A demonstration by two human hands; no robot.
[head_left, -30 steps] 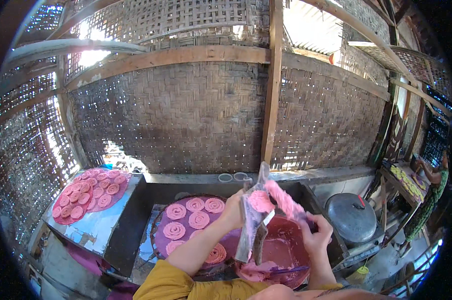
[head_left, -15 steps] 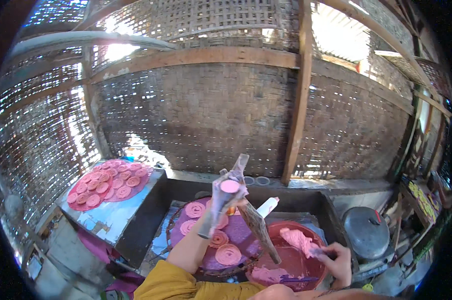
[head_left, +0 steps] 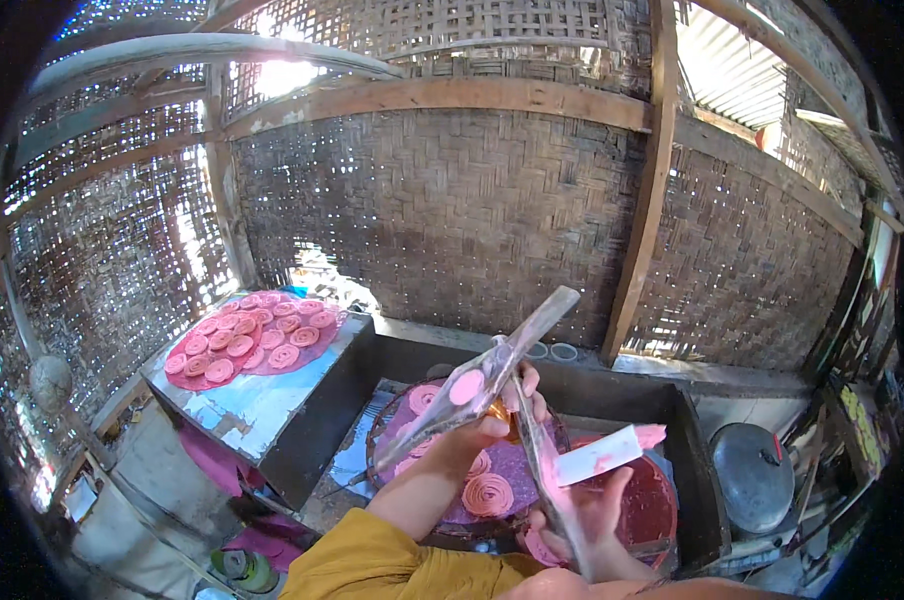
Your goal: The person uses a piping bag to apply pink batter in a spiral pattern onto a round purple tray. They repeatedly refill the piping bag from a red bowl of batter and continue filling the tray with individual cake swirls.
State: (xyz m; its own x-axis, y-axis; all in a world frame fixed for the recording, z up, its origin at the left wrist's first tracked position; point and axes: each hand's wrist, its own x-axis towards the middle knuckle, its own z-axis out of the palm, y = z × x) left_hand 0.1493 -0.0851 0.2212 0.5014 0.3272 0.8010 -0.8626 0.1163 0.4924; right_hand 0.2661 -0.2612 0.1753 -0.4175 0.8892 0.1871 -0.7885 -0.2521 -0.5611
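Observation:
A two-part wooden press is held up in front of me. Its flat board [head_left: 467, 388] has a round hole packed with pink dough. A white cylinder [head_left: 600, 456] juts from its other wooden bar [head_left: 544, 455], with pink dough at its tip. My left hand [head_left: 497, 425] is closed around the press where the two parts meet. My right hand [head_left: 597, 530] grips the lower end of the bar, thumb raised; some pink dough shows by its fingers. Beneath lies a round purple tray [head_left: 512, 485] with spiral pink dough coils [head_left: 488, 494].
Behind my right hand stands a red basin [head_left: 657, 510]. A box-like table [head_left: 282, 425] on the left bears a pink sheet with many coils. A lidded metal pot [head_left: 752, 480] stands at right. A woven wall [head_left: 432, 220] rises behind the dark trough edge [head_left: 697, 470].
The press has tilted and turned, and its bars have swung apart, showing the white cylinder. My right hand has moved from the basin, where it held pink dough, to the bar. The view has shifted.

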